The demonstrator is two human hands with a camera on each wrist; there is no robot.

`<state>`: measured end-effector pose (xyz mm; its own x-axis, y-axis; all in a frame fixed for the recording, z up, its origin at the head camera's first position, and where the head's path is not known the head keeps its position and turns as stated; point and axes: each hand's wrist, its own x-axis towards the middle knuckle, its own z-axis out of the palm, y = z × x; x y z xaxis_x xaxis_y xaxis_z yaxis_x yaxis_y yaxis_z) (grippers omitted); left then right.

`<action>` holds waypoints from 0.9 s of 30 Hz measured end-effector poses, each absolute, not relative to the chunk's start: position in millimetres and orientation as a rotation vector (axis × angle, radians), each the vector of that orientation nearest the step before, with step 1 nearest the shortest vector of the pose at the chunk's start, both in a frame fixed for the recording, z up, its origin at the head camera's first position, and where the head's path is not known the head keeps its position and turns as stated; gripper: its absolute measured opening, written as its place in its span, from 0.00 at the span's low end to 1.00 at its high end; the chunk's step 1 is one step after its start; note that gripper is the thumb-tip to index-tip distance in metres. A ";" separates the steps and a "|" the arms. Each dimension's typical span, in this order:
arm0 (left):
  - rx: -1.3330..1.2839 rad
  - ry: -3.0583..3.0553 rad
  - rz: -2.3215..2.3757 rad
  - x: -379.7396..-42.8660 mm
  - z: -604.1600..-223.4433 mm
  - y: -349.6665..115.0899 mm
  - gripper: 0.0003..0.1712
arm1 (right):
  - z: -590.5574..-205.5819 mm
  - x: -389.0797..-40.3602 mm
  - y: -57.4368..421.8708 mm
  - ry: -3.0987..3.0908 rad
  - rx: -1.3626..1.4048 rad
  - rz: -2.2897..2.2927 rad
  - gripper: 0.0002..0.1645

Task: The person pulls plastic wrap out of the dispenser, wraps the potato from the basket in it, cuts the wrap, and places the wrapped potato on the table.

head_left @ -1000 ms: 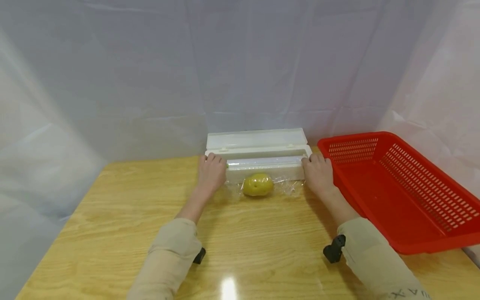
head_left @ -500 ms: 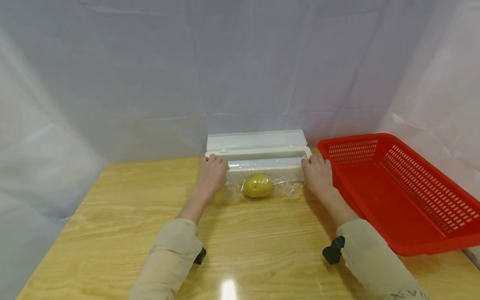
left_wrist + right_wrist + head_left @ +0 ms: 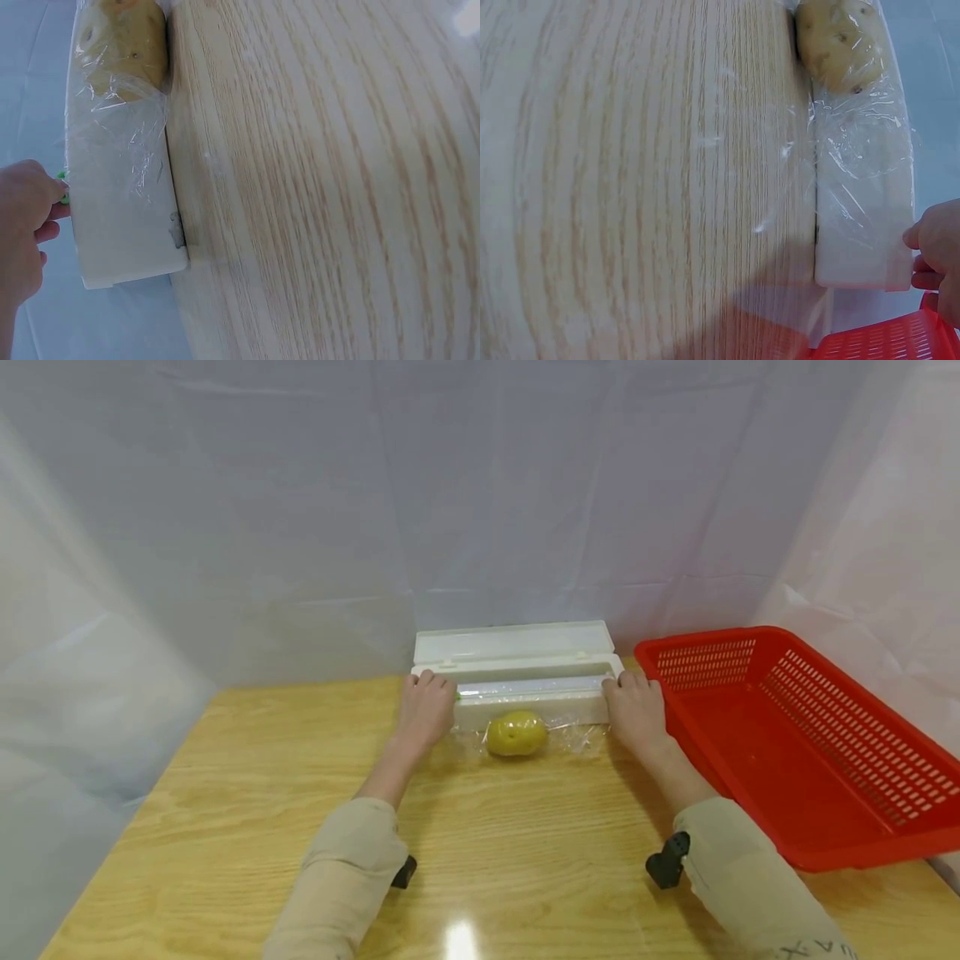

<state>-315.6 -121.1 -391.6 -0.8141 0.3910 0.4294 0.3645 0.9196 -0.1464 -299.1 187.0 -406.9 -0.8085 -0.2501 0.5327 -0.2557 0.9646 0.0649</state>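
Between left hand [image 3: 427, 706] and right hand [image 3: 635, 706], each gripping an end, I see the cling-film box [image 3: 540, 703] crosswise; the potato [image 3: 517, 733] at its near wall lies nearer the left.

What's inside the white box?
A pale roll, apparently cling film, lies lengthwise in the white box. The floor beneath it is hidden, and the left hand and right hand partly cover the box's ends.
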 end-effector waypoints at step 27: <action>-0.545 -2.643 0.076 -315.0 -391.0 -120.0 0.05 | -408.4 -300.2 186.7 -2.557 0.353 0.027 0.07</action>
